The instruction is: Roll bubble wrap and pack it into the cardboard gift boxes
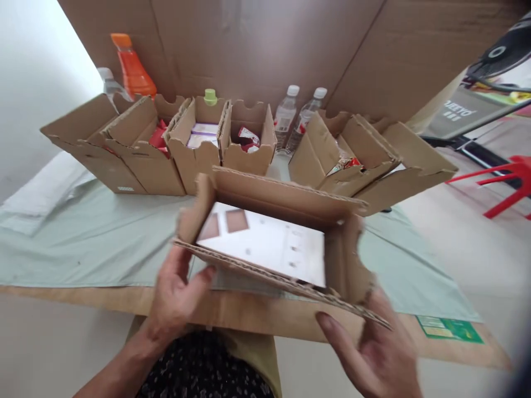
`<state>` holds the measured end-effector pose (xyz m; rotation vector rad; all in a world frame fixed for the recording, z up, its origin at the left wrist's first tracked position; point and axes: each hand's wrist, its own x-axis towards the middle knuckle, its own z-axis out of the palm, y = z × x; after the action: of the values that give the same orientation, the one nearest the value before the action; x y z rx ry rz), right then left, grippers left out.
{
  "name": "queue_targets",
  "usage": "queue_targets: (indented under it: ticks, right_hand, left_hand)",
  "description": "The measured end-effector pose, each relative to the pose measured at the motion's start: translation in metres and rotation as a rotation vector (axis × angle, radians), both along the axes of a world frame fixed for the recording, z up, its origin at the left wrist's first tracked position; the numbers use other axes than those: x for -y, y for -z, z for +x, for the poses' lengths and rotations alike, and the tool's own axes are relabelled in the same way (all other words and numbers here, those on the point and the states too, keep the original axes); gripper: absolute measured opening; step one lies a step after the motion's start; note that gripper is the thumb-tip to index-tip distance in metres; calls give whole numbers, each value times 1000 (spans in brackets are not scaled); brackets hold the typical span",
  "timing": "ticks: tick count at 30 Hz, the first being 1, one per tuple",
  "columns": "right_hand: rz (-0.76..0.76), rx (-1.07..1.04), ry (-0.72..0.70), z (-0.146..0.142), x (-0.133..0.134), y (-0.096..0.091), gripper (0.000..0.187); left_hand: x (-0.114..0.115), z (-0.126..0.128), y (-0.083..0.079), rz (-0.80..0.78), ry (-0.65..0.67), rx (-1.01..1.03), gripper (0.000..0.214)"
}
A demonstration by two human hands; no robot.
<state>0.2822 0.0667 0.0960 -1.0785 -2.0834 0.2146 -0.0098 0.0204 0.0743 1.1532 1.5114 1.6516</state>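
Note:
I hold an open cardboard box (269,193) above the table's near edge, tilted toward me, its white inner bottom showing. My left hand (176,296) grips the box's near left corner, thumb on the front wall and fingers under it. My right hand (369,345) supports the near right corner from below, fingers curled against the cardboard, somewhat blurred by motion.
A row of open cardboard boxes (199,143) with packets inside stands at the back of the table on a pale green cloth (91,237). Behind them are an orange bottle (133,69) and water bottles (286,116). A large cardboard sheet (265,44) leans behind. Red chair (510,182) at right.

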Motion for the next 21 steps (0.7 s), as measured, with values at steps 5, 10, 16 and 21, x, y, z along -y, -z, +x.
queue_targets:
  ticks: [5, 10, 16, 21]
  right_hand:
    - [-51, -46, -271, -86, -51, 0, 68]
    - [-19, 10, -202, -84, -69, -5, 71]
    - [317, 274, -344, -83, -89, -89, 50]
    - [216, 524, -511, -128, -116, -101, 50]
  left_hand:
    - [-13, -64, 2, 121, -270, 0, 45]
    - [-26, -77, 23, 22, -235, -28, 64]
    - [-23, -72, 39, -55, -215, 1, 67]
    - [-20, -73, 50, -126, -221, -23, 60]
